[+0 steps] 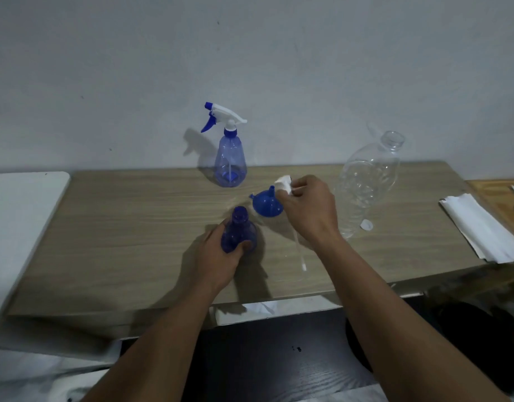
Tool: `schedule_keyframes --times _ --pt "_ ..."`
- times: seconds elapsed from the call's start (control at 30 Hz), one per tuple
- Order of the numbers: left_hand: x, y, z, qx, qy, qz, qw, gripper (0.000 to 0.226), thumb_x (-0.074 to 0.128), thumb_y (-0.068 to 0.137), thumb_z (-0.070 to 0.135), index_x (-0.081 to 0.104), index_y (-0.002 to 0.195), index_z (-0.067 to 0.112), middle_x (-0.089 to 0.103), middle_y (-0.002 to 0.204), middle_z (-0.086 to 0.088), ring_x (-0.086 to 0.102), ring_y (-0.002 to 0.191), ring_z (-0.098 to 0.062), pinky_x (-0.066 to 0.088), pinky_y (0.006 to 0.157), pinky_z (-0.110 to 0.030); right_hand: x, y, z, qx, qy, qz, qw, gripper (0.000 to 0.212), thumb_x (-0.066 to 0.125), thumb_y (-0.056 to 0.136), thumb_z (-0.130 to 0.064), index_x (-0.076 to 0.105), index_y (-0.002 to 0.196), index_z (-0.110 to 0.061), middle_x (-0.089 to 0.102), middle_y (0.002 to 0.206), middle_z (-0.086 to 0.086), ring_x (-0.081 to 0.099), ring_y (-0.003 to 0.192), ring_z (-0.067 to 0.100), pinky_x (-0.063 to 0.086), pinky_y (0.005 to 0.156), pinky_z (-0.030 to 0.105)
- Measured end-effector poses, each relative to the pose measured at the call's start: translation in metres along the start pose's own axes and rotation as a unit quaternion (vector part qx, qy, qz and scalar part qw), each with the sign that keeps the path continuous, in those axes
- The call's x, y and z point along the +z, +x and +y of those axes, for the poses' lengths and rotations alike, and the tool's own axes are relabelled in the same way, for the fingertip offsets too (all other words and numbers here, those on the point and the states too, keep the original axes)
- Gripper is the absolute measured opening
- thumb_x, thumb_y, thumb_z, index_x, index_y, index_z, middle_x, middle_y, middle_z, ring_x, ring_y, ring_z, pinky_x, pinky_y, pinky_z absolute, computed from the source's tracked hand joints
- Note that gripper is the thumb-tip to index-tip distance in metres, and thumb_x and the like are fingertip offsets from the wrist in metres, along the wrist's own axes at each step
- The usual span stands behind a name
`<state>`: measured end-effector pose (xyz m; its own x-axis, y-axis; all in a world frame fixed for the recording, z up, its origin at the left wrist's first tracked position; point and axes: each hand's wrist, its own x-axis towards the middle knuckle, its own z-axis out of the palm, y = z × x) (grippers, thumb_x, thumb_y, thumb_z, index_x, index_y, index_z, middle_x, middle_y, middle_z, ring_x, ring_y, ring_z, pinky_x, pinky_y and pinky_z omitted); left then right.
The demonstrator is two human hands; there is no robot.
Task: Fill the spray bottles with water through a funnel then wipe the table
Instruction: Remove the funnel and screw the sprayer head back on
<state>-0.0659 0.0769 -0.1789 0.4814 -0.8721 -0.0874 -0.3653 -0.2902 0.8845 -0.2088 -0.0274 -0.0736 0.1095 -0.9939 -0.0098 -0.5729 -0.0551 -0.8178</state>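
Observation:
My left hand (pixel 218 253) grips an open blue spray bottle (pixel 238 230) that stands on the wooden table (pixel 128 233) with no head on it. Just right of it, my right hand (pixel 308 204) holds a white sprayer head (pixel 284 182); its thin dip tube (pixel 300 250) hangs down toward the table. A blue funnel (pixel 266 203) lies mouth-down between the two hands. A second blue spray bottle (pixel 230 161), with its white and blue trigger head on, stands at the back by the wall.
A large clear plastic bottle (pixel 366 184) stands open to the right, with a white cap (pixel 366 225) in front of it. A stack of white paper towels (pixel 482 227) lies at the table's right end. A white surface (pixel 17 216) adjoins on the left.

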Motion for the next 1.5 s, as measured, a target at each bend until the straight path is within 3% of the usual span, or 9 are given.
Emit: schedule_keyframes --times 0.1,0.27,0.53,0.67,0.9,1.07,1.2,1.4,1.5 --pt "-0.002 -0.002 0.004 -0.009 0.002 -0.011 1.000 0.049 0.074 0.087 0.039 0.056 0.132 0.031 0.059 0.110 0.016 0.050 0.083 0.008 0.033 0.067 0.003 -0.013 -0.001 -0.031 -0.015 0.122 -0.030 0.992 0.020 0.073 0.090 -0.031 0.069 0.104 -0.018 0.074 0.097 -0.007 0.070 0.089 0.006 0.053 0.075 0.020" --pt "-0.001 0.000 0.003 -0.029 -0.014 -0.021 0.999 0.053 0.074 0.085 0.044 0.053 0.133 0.034 0.062 0.111 0.014 0.059 0.104 -0.013 0.035 0.076 -0.023 -0.015 0.003 -0.063 -0.076 0.198 -0.022 0.977 0.011 0.073 0.091 -0.025 0.073 0.099 -0.019 0.077 0.085 -0.007 0.072 0.082 0.005 0.062 0.082 0.035" --pt "-0.002 0.007 -0.003 -0.036 -0.021 -0.024 0.999 0.062 0.076 0.084 0.046 0.052 0.139 0.032 0.064 0.123 0.011 0.055 0.105 -0.008 0.035 0.081 -0.021 0.009 0.012 -0.067 -0.141 0.222 0.002 0.965 0.014 0.068 0.092 -0.014 0.074 0.104 -0.017 0.075 0.089 -0.002 0.073 0.085 0.013 0.060 0.077 0.028" --pt "0.000 0.008 -0.007 -0.045 -0.035 -0.029 0.998 0.064 0.076 0.082 0.048 0.051 0.140 0.032 0.064 0.124 0.012 0.057 0.110 -0.009 0.038 0.089 -0.024 0.020 0.012 -0.067 -0.148 0.286 -0.026 0.946 0.015 0.067 0.093 -0.010 0.074 0.106 -0.010 0.076 0.088 -0.001 0.075 0.089 0.018 0.062 0.084 0.038" --pt "0.001 0.011 -0.013 -0.045 -0.051 -0.035 0.997 0.068 0.080 0.079 0.049 0.052 0.139 0.035 0.065 0.121 0.015 0.060 0.110 -0.008 0.046 0.096 -0.030 0.037 0.014 -0.062 -0.152 0.328 -0.033 0.932 0.021 0.066 0.093 -0.006 0.071 0.113 -0.004 0.075 0.099 0.008 0.074 0.094 0.023 0.061 0.084 0.037" --pt "0.001 0.012 -0.012 -0.041 -0.057 -0.039 0.997 0.060 0.079 0.081 0.045 0.053 0.134 0.040 0.065 0.114 0.019 0.060 0.106 -0.005 0.044 0.089 -0.026 0.044 0.013 -0.047 -0.154 0.312 -0.063 0.935 0.019 0.065 0.093 -0.004 0.070 0.109 -0.012 0.074 0.099 0.006 0.074 0.093 0.024 0.057 0.074 0.027" --pt "0.000 0.010 -0.013 -0.037 -0.070 -0.036 0.996 0.047 0.081 0.081 0.036 0.052 0.115 0.050 0.066 0.103 0.022 0.062 0.099 0.001 0.047 0.084 -0.020 0.048 0.007 -0.023 -0.137 0.263 -0.102 0.950 0.021 0.067 0.089 -0.001 0.067 0.103 -0.017 0.071 0.093 0.001 0.071 0.086 0.024 0.058 0.071 0.030" --pt "0.002 0.009 -0.014 -0.028 -0.090 -0.030 0.995 0.041 0.080 0.083 0.032 0.052 0.101 0.056 0.067 0.100 0.023 0.064 0.099 -0.001 0.052 0.091 -0.030 0.047 0.005 0.010 -0.137 0.129 -0.159 0.969 0.024 0.070 0.086 -0.004 0.066 0.103 -0.022 0.072 0.094 -0.009 0.066 0.078 0.004 0.049 0.065 0.018" --pt "0.002 0.008 -0.014 -0.033 -0.098 -0.027 0.994 0.042 0.079 0.084 0.030 0.054 0.108 0.053 0.066 0.102 0.023 0.063 0.100 -0.001 0.052 0.094 -0.032 0.042 0.009 0.010 -0.163 0.073 -0.192 0.965 0.024 0.070 0.086 -0.008 0.065 0.103 -0.025 0.075 0.096 -0.007 0.069 0.082 0.006 0.052 0.067 0.021"
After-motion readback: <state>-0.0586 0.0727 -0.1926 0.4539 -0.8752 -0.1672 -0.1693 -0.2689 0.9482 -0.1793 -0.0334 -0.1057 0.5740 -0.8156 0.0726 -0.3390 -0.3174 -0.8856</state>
